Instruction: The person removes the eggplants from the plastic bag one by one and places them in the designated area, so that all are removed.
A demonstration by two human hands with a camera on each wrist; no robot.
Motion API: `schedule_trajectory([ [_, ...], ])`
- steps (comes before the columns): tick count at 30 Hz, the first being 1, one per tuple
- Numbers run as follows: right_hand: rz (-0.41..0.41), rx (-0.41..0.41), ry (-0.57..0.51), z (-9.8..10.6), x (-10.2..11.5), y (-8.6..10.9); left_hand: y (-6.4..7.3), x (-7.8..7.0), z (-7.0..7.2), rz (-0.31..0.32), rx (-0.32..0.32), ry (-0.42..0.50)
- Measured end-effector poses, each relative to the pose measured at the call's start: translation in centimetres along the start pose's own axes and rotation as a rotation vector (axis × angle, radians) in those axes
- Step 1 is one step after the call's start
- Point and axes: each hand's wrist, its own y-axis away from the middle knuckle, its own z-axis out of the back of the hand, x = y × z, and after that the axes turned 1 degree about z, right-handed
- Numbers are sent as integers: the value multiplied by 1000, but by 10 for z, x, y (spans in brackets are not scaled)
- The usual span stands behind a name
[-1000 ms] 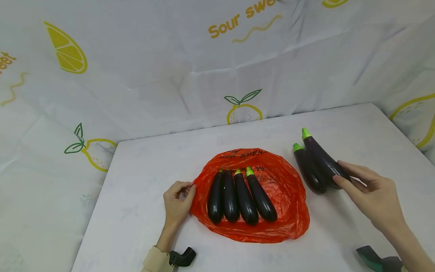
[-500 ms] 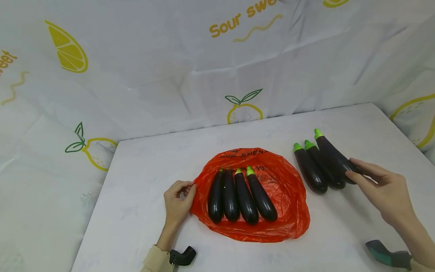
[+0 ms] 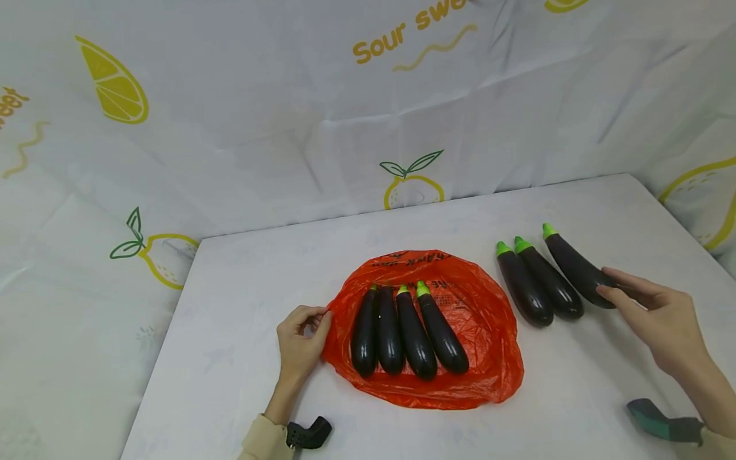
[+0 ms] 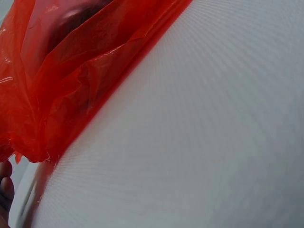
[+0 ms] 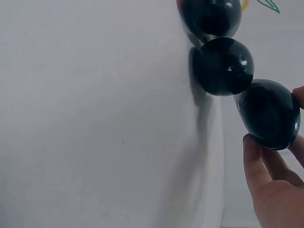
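My left hand (image 3: 303,342) pinches the left edge of a red plastic bag (image 3: 494,370) that lies spread on the table. Several dark eggplants with green stem ends rest side by side on the bag, the rightmost eggplant (image 3: 441,329) slanting a little. To the right of the bag, my right hand (image 3: 661,319) grips the blunt lower end of another eggplant (image 3: 577,268) between thumb and fingers. In the right wrist view, that held eggplant (image 5: 268,114) shows end-on, beside two others. Those two, a left eggplant (image 3: 524,287) and a middle eggplant (image 3: 550,281), lie close together on the table.
The white table (image 3: 241,287) has its back edge along a hanging white cloth (image 3: 259,128) printed with lemons and lettering. A dark wrist device (image 3: 309,434) sits at the left wrist, and another device (image 3: 661,421) at the right.
My right hand has moved right with its eggplant, away from the two others, and the middle eggplant has come into view. My left hand and the bag have stayed put.
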Motion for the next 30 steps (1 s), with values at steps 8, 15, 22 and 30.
schedule_trajectory([
  [8,-47,55,102,0,-8,-3,0,4,2,-35,-4,22],
  [15,-32,171,124,3,-15,-4,0,2,1,-11,-3,12],
  [22,-18,189,197,1,-20,-8,-1,-10,0,3,8,6],
  [30,15,182,272,-1,-24,-8,0,-1,1,-16,-7,26],
])
